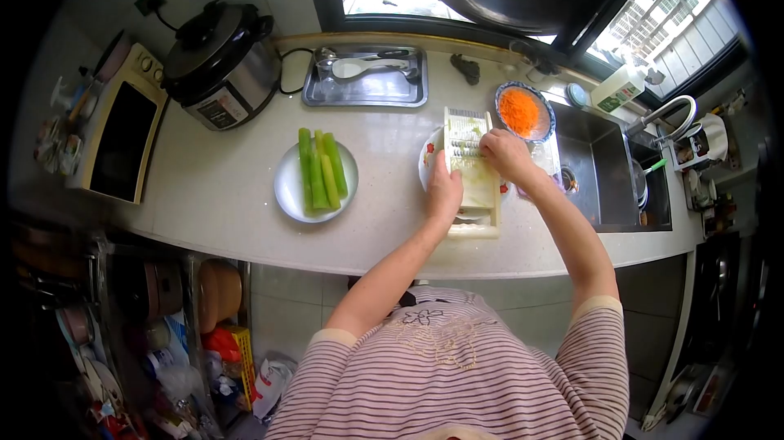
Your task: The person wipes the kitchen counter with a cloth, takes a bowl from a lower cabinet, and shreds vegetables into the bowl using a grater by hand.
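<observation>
A cream-coloured grater [475, 187] lies across a white plate with red marks [428, 164]. Bits of green are on its upper surface. My left hand [443, 188] is closed on the grater's left edge. On the grater's right side, my right hand [506, 154] has its fingers bent together over the upper part; what they hold, if anything, is hidden. To the left, several peeled green stalk pieces [323, 172] lie side by side on a pale plate [287, 192]. Shredded orange carrot [521, 111] fills a blue-rimmed bowl [500, 95] beyond my right hand.
A metal tray [314, 97] with spoons stands at the back, beside a pressure cooker [224, 64] and a microwave [122, 142]. The sink [592, 162] with its tap is on the right, near a white bottle [618, 89]. A dark cloth-like lump [465, 69] lies near the window.
</observation>
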Action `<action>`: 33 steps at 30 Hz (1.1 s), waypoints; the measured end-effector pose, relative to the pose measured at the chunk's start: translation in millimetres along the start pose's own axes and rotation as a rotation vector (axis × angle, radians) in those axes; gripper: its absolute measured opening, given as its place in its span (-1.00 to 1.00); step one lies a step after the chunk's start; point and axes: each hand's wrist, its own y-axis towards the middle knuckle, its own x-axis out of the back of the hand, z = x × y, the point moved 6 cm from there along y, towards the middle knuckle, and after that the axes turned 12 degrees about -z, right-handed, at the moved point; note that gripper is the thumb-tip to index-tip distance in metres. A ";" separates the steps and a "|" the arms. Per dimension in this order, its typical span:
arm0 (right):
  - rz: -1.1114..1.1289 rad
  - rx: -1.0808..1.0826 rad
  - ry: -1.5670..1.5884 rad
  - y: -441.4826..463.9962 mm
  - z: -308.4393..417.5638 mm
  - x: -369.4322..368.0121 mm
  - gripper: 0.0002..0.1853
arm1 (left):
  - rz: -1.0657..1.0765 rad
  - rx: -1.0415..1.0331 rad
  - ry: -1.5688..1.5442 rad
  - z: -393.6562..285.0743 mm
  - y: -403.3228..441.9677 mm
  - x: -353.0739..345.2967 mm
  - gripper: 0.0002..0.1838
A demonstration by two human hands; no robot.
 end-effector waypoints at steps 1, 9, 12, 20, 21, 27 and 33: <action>0.013 0.025 -0.011 -0.5 2.4 1.2 -0.96 | -0.004 -0.007 0.005 -2.7 -0.9 0.9 -0.45; 0.065 0.207 -0.211 -4.5 20.6 3.8 -0.97 | -0.062 -0.037 0.004 5.5 0.1 -3.7 -0.48; 0.052 0.207 -0.290 2.9 17.0 -4.7 -0.95 | -0.038 -0.026 0.001 8.3 2.8 -4.1 -0.49; 0.137 0.250 -0.266 3.4 14.2 -8.0 -0.95 | -0.019 -0.015 -0.006 5.0 2.3 -1.9 -0.50; 0.152 0.267 -0.234 -0.7 18.0 -7.3 -0.94 | -0.016 -0.007 -0.007 5.7 1.9 -2.2 -0.50; 0.163 0.222 -0.349 3.9 22.1 -11.9 -0.93 | -0.054 -0.050 0.001 10.7 2.1 -5.7 -0.50; 0.101 0.168 -0.299 0.5 17.7 -13.3 -0.93 | -0.013 -0.031 -0.024 8.4 1.8 -5.9 -0.50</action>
